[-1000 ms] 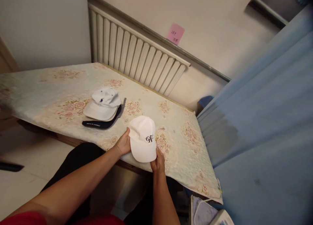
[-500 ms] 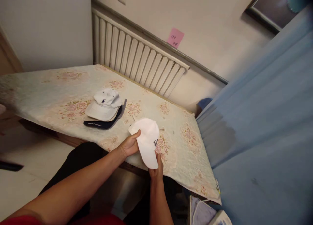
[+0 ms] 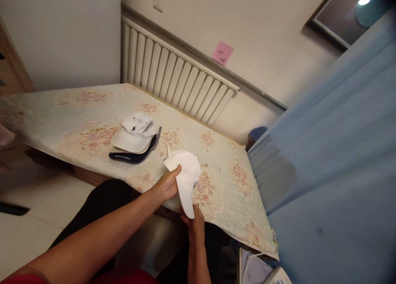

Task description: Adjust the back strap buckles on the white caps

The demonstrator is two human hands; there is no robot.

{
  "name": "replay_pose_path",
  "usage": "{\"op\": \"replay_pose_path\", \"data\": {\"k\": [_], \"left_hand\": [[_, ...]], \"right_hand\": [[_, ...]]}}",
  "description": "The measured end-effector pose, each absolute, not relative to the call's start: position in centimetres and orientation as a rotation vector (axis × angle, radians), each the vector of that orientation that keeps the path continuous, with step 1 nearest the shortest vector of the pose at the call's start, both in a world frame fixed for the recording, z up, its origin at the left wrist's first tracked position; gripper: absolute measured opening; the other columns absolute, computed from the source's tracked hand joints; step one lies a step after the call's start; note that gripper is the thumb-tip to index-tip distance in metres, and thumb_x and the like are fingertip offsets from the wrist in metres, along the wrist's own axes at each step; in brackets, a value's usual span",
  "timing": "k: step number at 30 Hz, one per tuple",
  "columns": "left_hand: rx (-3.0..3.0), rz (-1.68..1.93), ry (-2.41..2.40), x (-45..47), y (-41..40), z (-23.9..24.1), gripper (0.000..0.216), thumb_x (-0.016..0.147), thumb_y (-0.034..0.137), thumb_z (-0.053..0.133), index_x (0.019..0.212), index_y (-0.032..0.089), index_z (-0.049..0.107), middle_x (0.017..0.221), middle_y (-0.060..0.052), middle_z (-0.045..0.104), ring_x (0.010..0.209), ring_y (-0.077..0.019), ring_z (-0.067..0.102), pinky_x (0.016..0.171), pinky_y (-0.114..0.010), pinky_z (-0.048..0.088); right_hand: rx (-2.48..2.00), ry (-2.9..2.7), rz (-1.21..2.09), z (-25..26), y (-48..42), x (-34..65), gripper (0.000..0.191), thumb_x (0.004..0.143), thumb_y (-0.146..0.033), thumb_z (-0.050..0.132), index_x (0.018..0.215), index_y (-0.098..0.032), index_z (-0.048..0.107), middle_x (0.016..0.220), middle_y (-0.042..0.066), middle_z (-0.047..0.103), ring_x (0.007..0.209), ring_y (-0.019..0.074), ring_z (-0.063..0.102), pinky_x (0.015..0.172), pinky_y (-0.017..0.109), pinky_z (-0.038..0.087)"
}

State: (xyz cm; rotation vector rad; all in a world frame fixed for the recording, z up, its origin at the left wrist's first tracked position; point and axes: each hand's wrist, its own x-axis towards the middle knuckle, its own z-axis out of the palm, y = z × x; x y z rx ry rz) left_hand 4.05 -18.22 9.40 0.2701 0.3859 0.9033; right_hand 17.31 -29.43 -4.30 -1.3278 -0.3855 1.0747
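Note:
A white baseball cap (image 3: 187,168) is tilted on its side above the near edge of the table, its brim pointing down toward me. My left hand (image 3: 168,185) grips the cap's lower edge near the brim, thumb on the outside. At the brim's tip, my right hand (image 3: 195,222) pinches the end, its fingers partly hidden behind it. Part of the dark lettering on the cap's front shows at its right side. Left of my hands, an off-white cap (image 3: 136,131) with a small dark logo rests on a black cap (image 3: 130,157) with white lettering on its brim.
A flowered cloth covers the table (image 3: 222,168). Behind it are a white radiator (image 3: 176,73) and a pink note (image 3: 222,52) on the wall. A blue curtain (image 3: 334,160) hangs at the right. Below the right corner sits a pale box-like thing (image 3: 278,275).
The white cap has turned, so its brim looks narrower and its lettering is mostly turned away. My right hand has shifted slightly down with the brim's tip. The view has moved a little.

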Motion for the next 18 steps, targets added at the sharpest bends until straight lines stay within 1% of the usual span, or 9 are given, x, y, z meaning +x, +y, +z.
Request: {"op": "replay_pose_path", "data": {"k": [3, 5, 7, 10, 12, 16, 18], "left_hand": [[0.268, 0.956, 0.422, 4.1, -18.4, 9.9, 0.036, 0.094, 0.021, 0.051, 0.126, 0.005, 0.056, 0.102, -0.017, 0.073, 0.096, -0.0273, 0.069, 0.093, -0.042, 0.052], [0.261, 0.992, 0.448, 4.2, -18.6, 10.3, 0.034, 0.094, 0.020, 0.049, 0.124, 0.005, 0.057, 0.101, -0.016, 0.074, 0.095, -0.0261, 0.070, 0.091, -0.040, 0.053], [0.252, 1.008, 0.476, 4.2, -18.7, 10.6, 0.033, 0.094, 0.019, 0.049, 0.123, 0.005, 0.057, 0.100, -0.016, 0.074, 0.094, -0.0257, 0.070, 0.090, -0.039, 0.055], [0.248, 1.001, 0.490, 4.3, -19.2, 10.7, 0.033, 0.093, 0.019, 0.051, 0.123, 0.005, 0.058, 0.101, -0.017, 0.073, 0.094, -0.0264, 0.070, 0.088, -0.040, 0.055], [0.256, 0.991, 0.475, 4.5, -19.6, 10.6, 0.033, 0.092, 0.018, 0.052, 0.122, 0.005, 0.058, 0.103, -0.018, 0.073, 0.094, -0.0267, 0.070, 0.089, -0.040, 0.055], [0.287, 0.968, 0.425, 4.8, -20.4, 10.5, 0.033, 0.092, 0.015, 0.053, 0.123, 0.005, 0.058, 0.106, -0.018, 0.072, 0.098, -0.0263, 0.069, 0.093, -0.040, 0.053], [0.294, 0.965, 0.421, 4.7, -20.7, 11.0, 0.034, 0.091, 0.015, 0.053, 0.124, 0.005, 0.058, 0.107, -0.018, 0.072, 0.100, -0.0266, 0.069, 0.094, -0.040, 0.053]], "right_hand": [[-1.410, -0.506, 0.921, -2.6, -30.5, 17.3, 0.055, 0.085, -0.062, 0.047, 0.105, -0.014, 0.066, 0.099, 0.012, 0.074, 0.086, 0.0228, 0.070, 0.070, 0.034, 0.056], [-1.422, -0.649, 0.837, -1.2, -31.3, 17.1, 0.054, 0.088, -0.058, 0.044, 0.113, -0.013, 0.063, 0.107, 0.013, 0.072, 0.095, 0.0237, 0.069, 0.078, 0.035, 0.055], [-1.450, -0.847, 0.761, 0.0, -32.0, 16.6, 0.049, 0.087, -0.050, 0.050, 0.119, -0.013, 0.061, 0.115, 0.014, 0.069, 0.104, 0.0252, 0.066, 0.088, 0.038, 0.052], [-1.583, -1.126, 0.582, 1.1, -32.5, 15.5, 0.049, 0.079, -0.035, 0.063, 0.124, -0.015, 0.060, 0.125, 0.014, 0.064, 0.114, 0.0278, 0.060, 0.098, 0.042, 0.048], [-1.659, -1.252, 0.429, 1.1, -32.5, 14.8, 0.050, 0.080, -0.028, 0.061, 0.128, -0.015, 0.058, 0.129, 0.014, 0.061, 0.118, 0.0281, 0.058, 0.101, 0.045, 0.045], [-1.662, -1.408, 0.180, 0.3, -32.1, 14.5, 0.044, 0.090, -0.019, 0.041, 0.132, -0.013, 0.054, 0.128, 0.016, 0.062, 0.119, 0.0253, 0.058, 0.100, 0.047, 0.047], [-1.642, -1.443, 0.052, -0.1, -32.0, 14.7, 0.043, 0.092, -0.017, 0.037, 0.131, -0.012, 0.055, 0.125, 0.016, 0.063, 0.118, 0.0248, 0.059, 0.098, 0.046, 0.048]]}}
